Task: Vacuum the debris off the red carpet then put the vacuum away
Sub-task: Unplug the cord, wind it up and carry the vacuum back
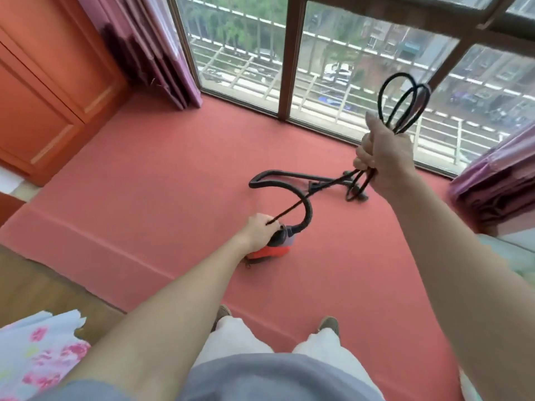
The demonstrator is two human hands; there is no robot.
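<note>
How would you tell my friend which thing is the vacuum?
Look at the red carpet below the window. Near its front edge sits the vacuum, under the left hand. Only it has an orange-red bottom, dark top and ribbed black hose.

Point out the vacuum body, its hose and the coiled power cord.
vacuum body [272, 252], head view, on its red lower shell.
hose [278, 171], head view, on its upper straight run.
coiled power cord [394, 129], head view, where its loops gather.
</note>
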